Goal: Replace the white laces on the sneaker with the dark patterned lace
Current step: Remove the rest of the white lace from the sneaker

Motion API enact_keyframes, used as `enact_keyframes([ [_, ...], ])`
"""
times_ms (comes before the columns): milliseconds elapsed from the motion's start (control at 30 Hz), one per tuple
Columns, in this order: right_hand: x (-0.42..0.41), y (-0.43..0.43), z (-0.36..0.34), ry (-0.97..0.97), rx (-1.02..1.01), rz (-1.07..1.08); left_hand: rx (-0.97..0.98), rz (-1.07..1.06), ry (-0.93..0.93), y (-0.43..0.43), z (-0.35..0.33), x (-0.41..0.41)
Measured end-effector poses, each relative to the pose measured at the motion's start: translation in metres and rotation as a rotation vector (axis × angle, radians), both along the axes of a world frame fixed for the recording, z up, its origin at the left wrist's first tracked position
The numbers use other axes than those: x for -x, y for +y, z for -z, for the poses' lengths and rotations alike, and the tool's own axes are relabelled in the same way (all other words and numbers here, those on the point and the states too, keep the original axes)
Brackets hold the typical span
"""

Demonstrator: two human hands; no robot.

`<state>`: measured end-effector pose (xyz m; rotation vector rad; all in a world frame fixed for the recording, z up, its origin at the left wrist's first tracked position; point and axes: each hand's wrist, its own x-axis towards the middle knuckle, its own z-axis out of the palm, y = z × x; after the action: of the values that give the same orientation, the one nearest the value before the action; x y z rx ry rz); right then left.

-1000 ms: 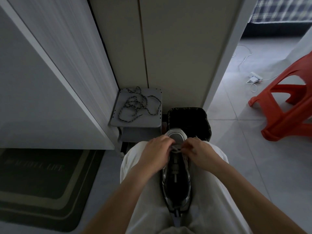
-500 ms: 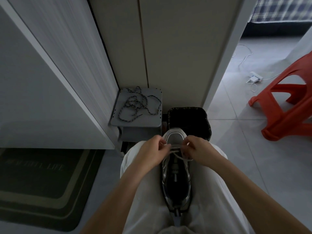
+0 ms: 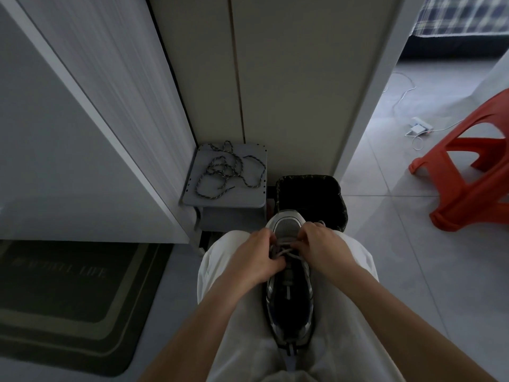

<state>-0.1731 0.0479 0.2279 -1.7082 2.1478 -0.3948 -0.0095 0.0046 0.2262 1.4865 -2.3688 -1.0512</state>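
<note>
Wedging the sneaker in the lap, lower centre, likely kept it steady for two-handed unlacing; left hand and right hand pinched the white laces, fingers curled, nearly touching; dark patterned lace lay untouched on grey tabletop, above; versus 0.5 s earlier, hands were closer and the lace slacker.

dim room, pale tiled floor; a red plastic stool stands right, a dark doormat lies left, a black-lined bin sits before the cream wall panel.
</note>
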Motion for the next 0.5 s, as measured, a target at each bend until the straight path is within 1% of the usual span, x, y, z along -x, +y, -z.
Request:
enact_keyframes([
  [100,-0.004,0.006,0.002,0.092,0.069,-0.043,0.007,-0.003,-0.003,0.001,0.001,0.0],
  [167,-0.007,0.005,0.004,0.122,0.047,-0.066,0.006,-0.006,-0.005,0.001,0.001,0.0],
  [267,-0.006,-0.003,0.002,0.118,0.013,-0.083,0.007,0.0,-0.003,0.002,0.002,0.0],
  [300,-0.006,-0.005,0.001,0.151,0.019,-0.115,0.01,0.006,-0.003,0.001,0.002,0.0],
  [400,-0.008,-0.005,0.005,0.343,0.06,-0.248,0.013,0.006,0.004,0.001,0.003,0.0],
  [433,-0.008,-0.003,0.005,0.362,0.063,-0.249,0.011,0.001,0.012,0.002,0.003,0.0],
  [500,-0.006,-0.003,0.003,0.329,0.074,-0.231,0.01,-0.006,0.028,0.002,0.005,0.0],
])
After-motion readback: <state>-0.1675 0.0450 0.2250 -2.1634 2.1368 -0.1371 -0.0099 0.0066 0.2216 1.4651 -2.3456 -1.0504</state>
